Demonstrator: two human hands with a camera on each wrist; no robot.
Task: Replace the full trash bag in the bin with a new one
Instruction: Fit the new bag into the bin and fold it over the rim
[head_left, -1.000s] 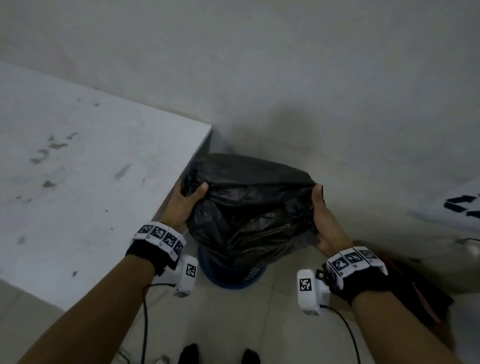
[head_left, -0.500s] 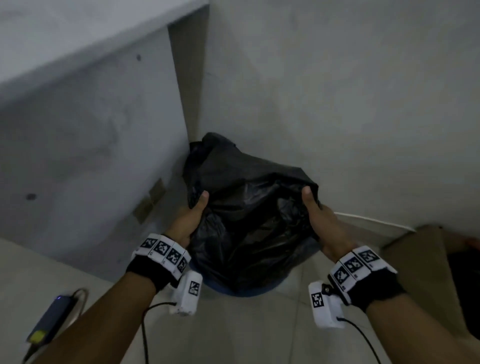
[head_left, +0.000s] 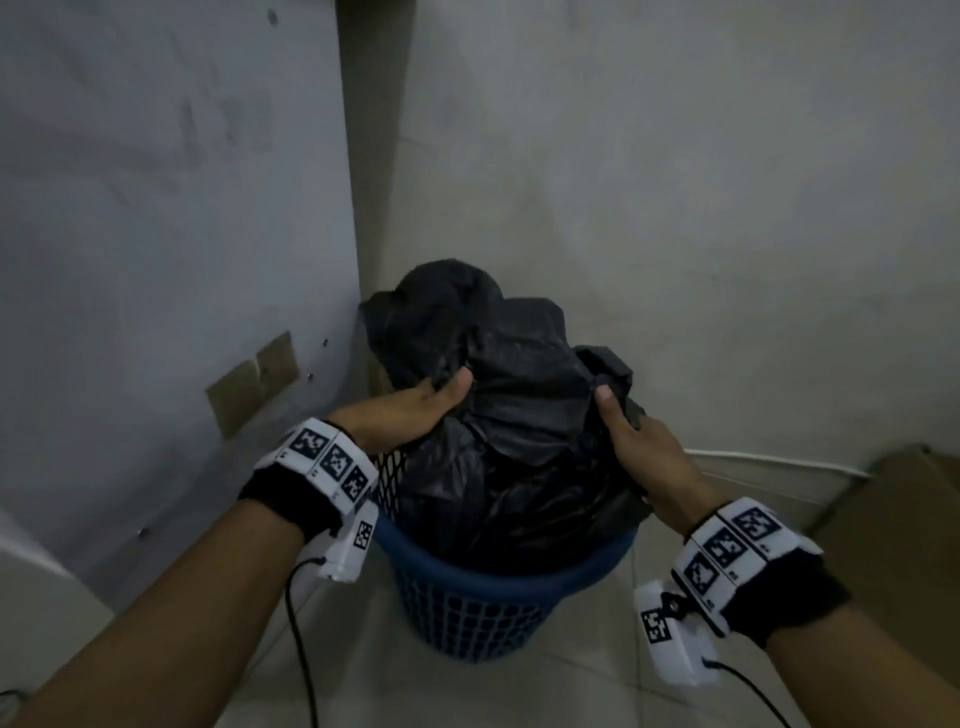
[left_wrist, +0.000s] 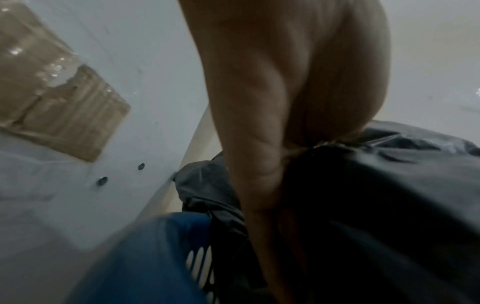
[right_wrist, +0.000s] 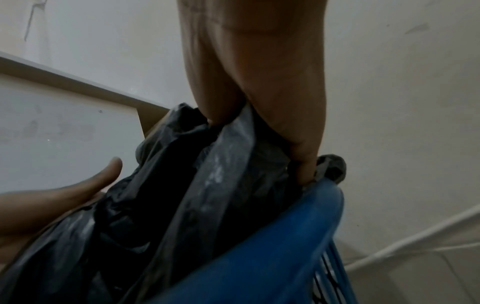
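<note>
Left hand and right hand each clench bunched folds of the black trash bag, glossy crinkled film, seated in the blue perforated plastic bin in a wall corner. Left wrist view alone shows torn brown tape on the panel.

Left hand: forearm extended forward, fingers curled in a closed grip, thumb on top. Right hand: same pose, mirrored.

You see a black bag in a blue mesh bin, and black-and-white checkered wristbands.
</note>
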